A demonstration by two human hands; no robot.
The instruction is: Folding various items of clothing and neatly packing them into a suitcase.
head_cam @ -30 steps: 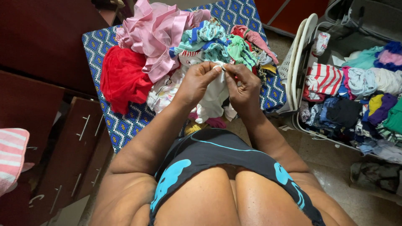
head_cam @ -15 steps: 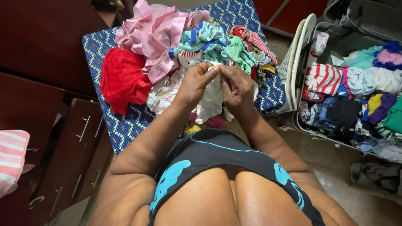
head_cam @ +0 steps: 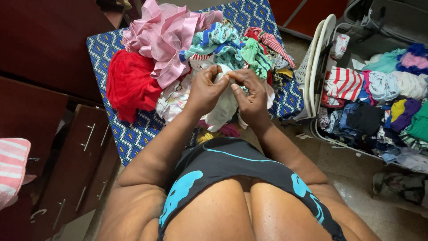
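Both hands pinching a white garment point(head_cam: 223, 105)

The left hand point(head_cam: 206, 91) and right hand point(head_cam: 252, 96) are gripping its top edge; the cloth is hanging downward between them, above the clothes pile point(head_cam: 214, 42).

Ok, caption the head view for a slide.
Both hands, left hand and right hand, pinch a white garment above a heaped clothes pile.

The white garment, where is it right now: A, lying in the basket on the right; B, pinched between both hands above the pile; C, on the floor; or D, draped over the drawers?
B: the left hand and right hand both grip the white garment over the clothes pile.
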